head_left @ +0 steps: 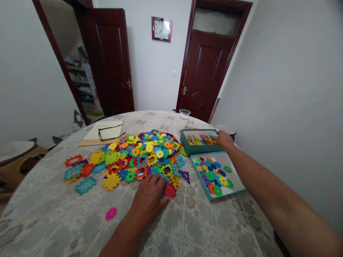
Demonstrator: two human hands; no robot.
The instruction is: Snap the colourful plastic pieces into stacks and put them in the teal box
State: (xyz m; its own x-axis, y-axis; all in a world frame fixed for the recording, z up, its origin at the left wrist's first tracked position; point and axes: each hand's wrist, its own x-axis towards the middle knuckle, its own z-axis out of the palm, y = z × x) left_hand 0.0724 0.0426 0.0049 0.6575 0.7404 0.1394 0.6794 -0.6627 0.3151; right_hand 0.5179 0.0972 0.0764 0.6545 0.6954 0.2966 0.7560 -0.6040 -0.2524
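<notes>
My left hand (150, 192) rests on the table at the near edge of a heap of colorful plastic gear-shaped building pieces (148, 146). Its fingers are apart and slightly bent, the tips touching the heap, with a red square piece (169, 190) beside the thumb. At the right end of a green box (199, 150), my right hand (224, 140) reaches over the rim with its fingers closed together. What those fingers hold, if anything, is hidden. Inside the box, rows of pieces (200, 139) stand packed on edge.
In front of the box lies its shallow lid (235, 176), with loose round pieces in it. A pink round piece (111, 213) lies nearer me. Glasses (109, 137) rest on a pale notebook (93, 132) at the left. A clear bowl (184, 114) stands at the far edge.
</notes>
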